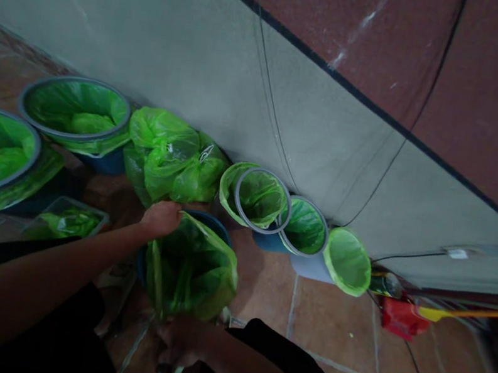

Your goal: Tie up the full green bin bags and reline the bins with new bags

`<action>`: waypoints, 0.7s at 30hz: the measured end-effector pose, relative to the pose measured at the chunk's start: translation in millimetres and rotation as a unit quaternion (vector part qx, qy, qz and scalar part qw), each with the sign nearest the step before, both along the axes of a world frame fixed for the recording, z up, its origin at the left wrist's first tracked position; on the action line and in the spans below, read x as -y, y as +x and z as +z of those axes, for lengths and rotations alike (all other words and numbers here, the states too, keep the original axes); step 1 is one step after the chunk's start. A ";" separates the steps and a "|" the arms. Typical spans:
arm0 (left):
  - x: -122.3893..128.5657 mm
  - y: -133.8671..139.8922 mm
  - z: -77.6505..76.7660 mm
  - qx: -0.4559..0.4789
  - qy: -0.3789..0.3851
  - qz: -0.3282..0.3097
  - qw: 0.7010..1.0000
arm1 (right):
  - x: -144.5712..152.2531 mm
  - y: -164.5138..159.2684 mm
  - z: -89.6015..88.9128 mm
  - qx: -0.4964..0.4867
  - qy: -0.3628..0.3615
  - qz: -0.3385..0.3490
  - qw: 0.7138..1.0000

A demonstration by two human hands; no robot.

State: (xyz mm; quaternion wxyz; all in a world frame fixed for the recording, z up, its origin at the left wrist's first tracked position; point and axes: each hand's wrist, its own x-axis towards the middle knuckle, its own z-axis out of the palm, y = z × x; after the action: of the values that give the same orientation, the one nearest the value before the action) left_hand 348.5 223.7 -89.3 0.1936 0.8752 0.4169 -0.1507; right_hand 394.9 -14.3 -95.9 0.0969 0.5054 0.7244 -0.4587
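Observation:
A green bin bag [190, 266] stands open-mouthed in front of me, set in a dark blue bin [216, 224] whose rim shows behind it. My left hand [160, 220] is closed on the far left edge of the bag's mouth. At the near edge, my right hand [185, 340] is closed on the bag's rim; its fingers are dim and partly hidden. Just beyond my left hand, tied-up green bags [163, 153] lean against the wall. To the left sits a clear plastic tub [103, 219] with green plastic inside.
Two lined bins, one nearer [37, 157] and one farther [29, 102], stand on the left. Three smaller lined bins, including the rightmost [365, 276], run along the grey wall [159, 38]. A red dustpan [403, 319], a yellow handle [471, 315] and cables lie right.

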 end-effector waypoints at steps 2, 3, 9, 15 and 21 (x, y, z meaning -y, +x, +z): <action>-3.1 -0.6 -0.3 -0.007 -0.012 0.013 1.000 | -12.4 11.7 10.2 -0.007 0.010 -0.056 0.998; -2.8 -0.7 -0.3 -0.010 -0.016 0.015 1.000 | -20.5 20.0 16.5 -0.005 0.047 -0.121 0.992; 7.8 3.2 4.3 0.012 -0.009 0.019 1.000 | -58.4 88.3 34.2 0.189 0.269 -0.381 0.864; 12.5 5.4 -2.5 0.085 -0.048 -0.030 0.995 | -55.7 120.3 3.9 0.277 0.183 -0.407 0.851; 16.2 5.8 -11.6 0.090 -0.056 0.005 0.994 | -59.6 126.5 -6.1 0.127 0.166 -0.553 0.807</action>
State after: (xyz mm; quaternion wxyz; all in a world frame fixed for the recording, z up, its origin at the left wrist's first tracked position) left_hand 354.4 207.6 -101.0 0.2792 0.8711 0.3930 -0.0934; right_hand 521.5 45.3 -102.0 -0.1677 0.8824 0.3687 -0.2394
